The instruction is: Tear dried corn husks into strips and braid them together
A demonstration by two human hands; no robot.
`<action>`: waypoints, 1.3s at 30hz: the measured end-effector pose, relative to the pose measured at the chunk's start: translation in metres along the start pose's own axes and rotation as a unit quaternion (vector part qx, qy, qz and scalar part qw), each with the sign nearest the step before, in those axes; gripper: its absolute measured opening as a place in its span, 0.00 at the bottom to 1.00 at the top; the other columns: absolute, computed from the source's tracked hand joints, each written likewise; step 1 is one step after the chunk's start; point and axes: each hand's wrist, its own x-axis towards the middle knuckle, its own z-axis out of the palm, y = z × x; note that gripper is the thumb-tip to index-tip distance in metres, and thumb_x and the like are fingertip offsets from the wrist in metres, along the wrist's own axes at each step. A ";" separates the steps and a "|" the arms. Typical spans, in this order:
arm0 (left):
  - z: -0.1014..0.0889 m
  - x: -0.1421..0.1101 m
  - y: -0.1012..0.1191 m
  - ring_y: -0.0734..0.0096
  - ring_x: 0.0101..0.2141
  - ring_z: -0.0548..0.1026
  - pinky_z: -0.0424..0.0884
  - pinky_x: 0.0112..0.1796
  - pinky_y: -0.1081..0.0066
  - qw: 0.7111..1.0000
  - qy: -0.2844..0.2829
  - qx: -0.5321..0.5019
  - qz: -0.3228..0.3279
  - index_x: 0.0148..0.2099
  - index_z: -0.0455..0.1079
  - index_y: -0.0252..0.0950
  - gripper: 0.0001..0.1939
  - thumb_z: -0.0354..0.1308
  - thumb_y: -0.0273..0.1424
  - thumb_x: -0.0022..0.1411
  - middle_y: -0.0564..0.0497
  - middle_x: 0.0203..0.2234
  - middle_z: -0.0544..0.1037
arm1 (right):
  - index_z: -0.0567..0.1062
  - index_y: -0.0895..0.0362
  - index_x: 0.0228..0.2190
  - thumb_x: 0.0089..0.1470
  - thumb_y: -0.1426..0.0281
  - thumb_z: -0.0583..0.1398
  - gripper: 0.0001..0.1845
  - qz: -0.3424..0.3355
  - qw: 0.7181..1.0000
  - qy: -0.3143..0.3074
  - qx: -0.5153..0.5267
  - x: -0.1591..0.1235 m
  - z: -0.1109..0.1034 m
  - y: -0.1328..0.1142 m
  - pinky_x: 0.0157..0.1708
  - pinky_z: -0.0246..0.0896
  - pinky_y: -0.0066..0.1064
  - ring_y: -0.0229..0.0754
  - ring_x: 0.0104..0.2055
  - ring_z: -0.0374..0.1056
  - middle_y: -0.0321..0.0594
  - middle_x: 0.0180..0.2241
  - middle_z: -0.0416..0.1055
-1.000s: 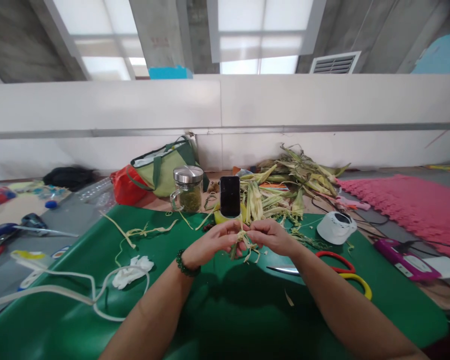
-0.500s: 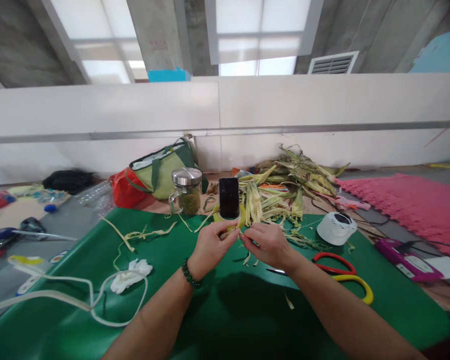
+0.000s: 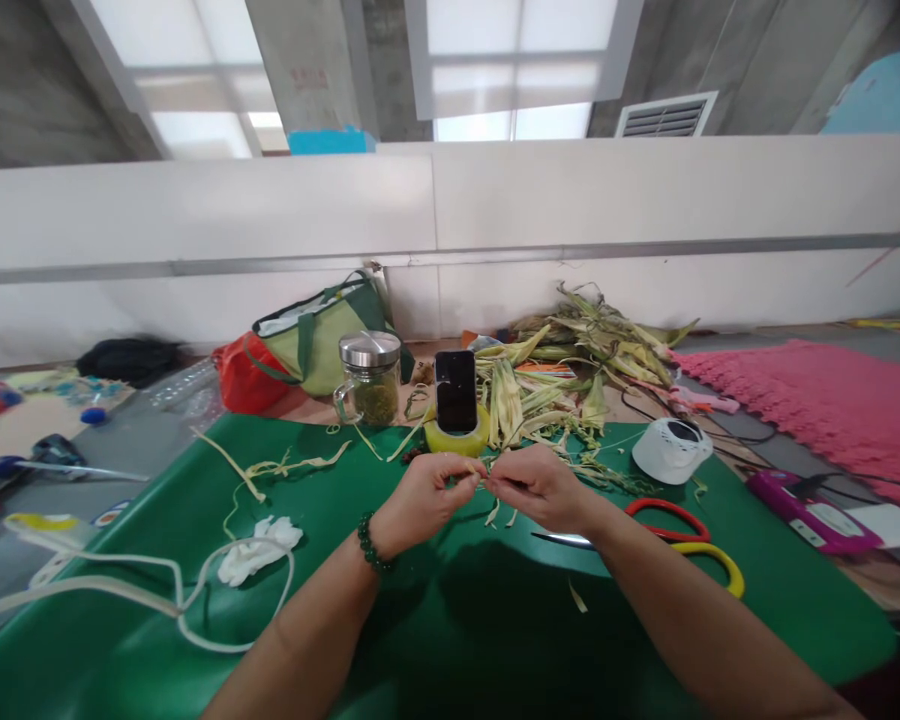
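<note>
Rn L fingers (image 3: 461,486) & R fingers (image 3: 504,486) pinch a pale husk strip (image 3: 483,475), mostly hidden.

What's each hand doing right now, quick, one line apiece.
Left hand: fingers closed, pinching a thin piece of pale husk.
Right hand: fingers closed at the same spot; what it grips cannot be told.

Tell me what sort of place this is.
Probably a craft workspace: corn husks are heaped behind a green mat, scissors lie on it, and both hands pinch a small strip.
</note>
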 end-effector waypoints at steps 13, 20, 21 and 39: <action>-0.003 0.004 -0.002 0.76 0.24 0.62 0.60 0.28 0.74 0.989 -0.120 -0.077 -0.044 0.26 0.63 0.34 0.17 0.46 0.40 0.61 0.55 0.20 0.64 | 0.63 0.59 0.17 0.55 0.68 0.53 0.17 0.088 0.985 -0.075 0.131 0.003 -0.001 0.002 0.20 0.44 0.22 0.29 0.20 0.49 0.29 0.16 0.53; 0.011 -0.002 -0.004 0.71 0.26 0.61 0.61 0.31 0.70 0.987 -0.050 0.152 0.033 0.28 0.57 0.37 0.14 0.39 0.33 0.65 0.53 0.23 0.63 | 0.60 0.59 0.13 0.50 0.69 0.53 0.17 0.143 0.971 -0.009 0.190 0.003 0.004 0.000 0.19 0.43 0.23 0.29 0.19 0.47 0.30 0.15 0.51; 0.011 -0.002 -0.004 0.71 0.27 0.61 0.61 0.32 0.69 0.982 -0.047 0.176 0.043 0.28 0.58 0.37 0.14 0.38 0.33 0.65 0.53 0.23 0.64 | 0.60 0.59 0.13 0.49 0.68 0.53 0.16 0.152 0.968 0.002 0.200 0.003 0.005 -0.001 0.19 0.43 0.23 0.29 0.19 0.46 0.30 0.15 0.51; 0.001 0.007 -0.005 0.77 0.20 0.68 0.63 0.22 0.77 0.937 -0.062 -0.284 -0.194 0.30 0.66 0.33 0.22 0.56 0.49 0.51 0.54 0.18 0.69 | 0.72 0.60 0.22 0.56 0.56 0.52 0.23 0.225 0.947 -0.086 0.212 0.006 0.005 0.007 0.19 0.53 0.23 0.32 0.20 0.60 0.36 0.19 0.66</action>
